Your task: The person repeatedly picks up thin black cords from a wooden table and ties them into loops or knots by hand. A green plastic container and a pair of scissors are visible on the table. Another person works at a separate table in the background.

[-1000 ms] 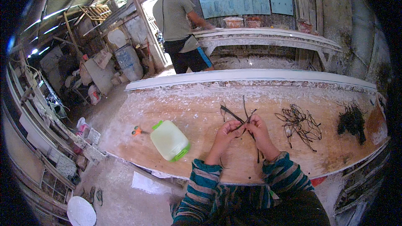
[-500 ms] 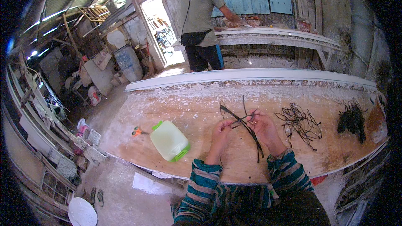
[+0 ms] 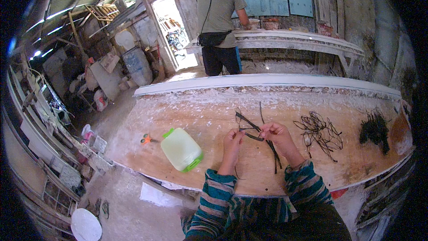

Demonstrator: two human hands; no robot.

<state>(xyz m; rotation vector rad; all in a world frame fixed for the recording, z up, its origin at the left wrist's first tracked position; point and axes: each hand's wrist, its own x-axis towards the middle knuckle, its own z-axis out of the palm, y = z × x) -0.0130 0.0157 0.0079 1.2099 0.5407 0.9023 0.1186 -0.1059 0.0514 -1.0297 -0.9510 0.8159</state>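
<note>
Between my hands a short black cord (image 3: 253, 137) is stretched, sagging slightly. My left hand (image 3: 232, 146) pinches one end and my right hand (image 3: 280, 139) pinches the other, fingers closed on both sides. Just beyond and beneath them, longer black strips (image 3: 244, 118) lie crossed on the wooden tabletop (image 3: 200, 115), running down to the right hand's near side. Right of my right hand spreads a loose tangle of black cords (image 3: 317, 131). A denser black bundle (image 3: 374, 130) lies farther right.
A pale container with green clips (image 3: 180, 149) and orange-handled scissors (image 3: 147, 139) lie on the left. A white raised edge (image 3: 267, 80) borders the tabletop's far side. Beyond it, a person (image 3: 220, 13) stands at another bench (image 3: 303, 38). A round white stool (image 3: 86, 225) stands lower left.
My right hand has turned, its fingers now pinching the cord's end, and the cord shows stretched between both hands. The person behind has shifted right, and a pale bowl shows by their hand.
</note>
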